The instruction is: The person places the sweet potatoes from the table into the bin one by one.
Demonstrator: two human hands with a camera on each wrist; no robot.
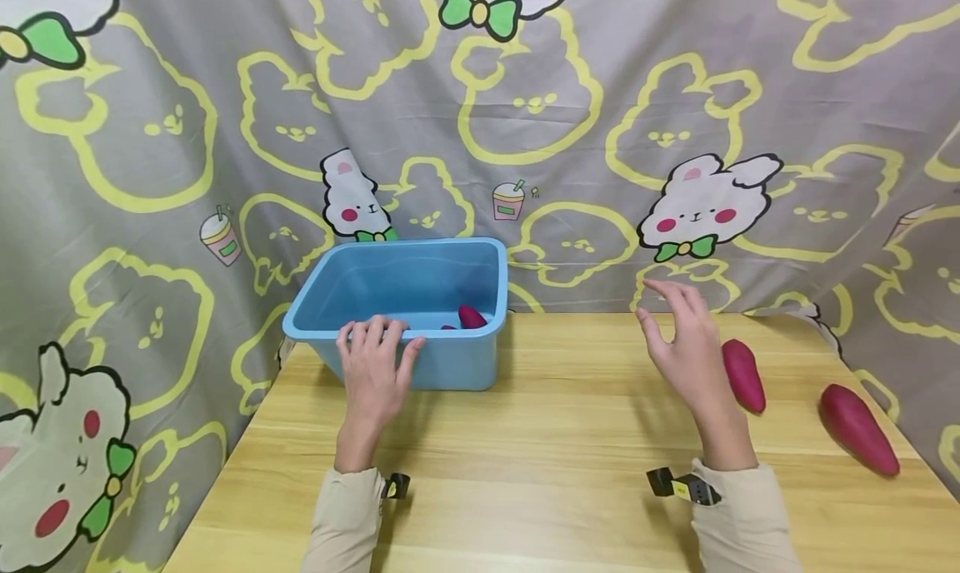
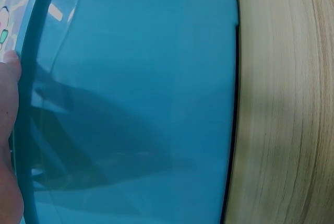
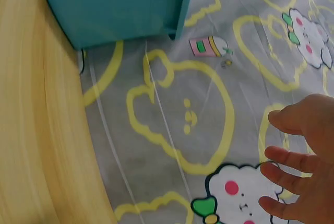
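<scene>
A blue plastic bin (image 1: 420, 361) stands at the back left of the table. My left hand (image 1: 372, 369) grips its front rim, the fingers hooked over the edge and the thumb against the outside. The left wrist view shows the bin's side wall (image 2: 135, 93) and part of that hand (image 2: 8, 130) at the rim. Inside the bin lies a purple-red sweet potato (image 1: 471, 317), with a bit of another beside it. My right hand (image 1: 686, 348) hovers over the table with fingers spread, holding nothing. Right of it lies a sweet potato (image 1: 744, 376), and a larger sweet potato (image 1: 858, 430) sits farther right.
The wooden table (image 1: 547, 456) reaches back to a grey curtain (image 1: 555, 165) printed with cartoon animals, which hangs behind and along both sides. Each wrist wears a strap with a small dark camera (image 1: 660, 481).
</scene>
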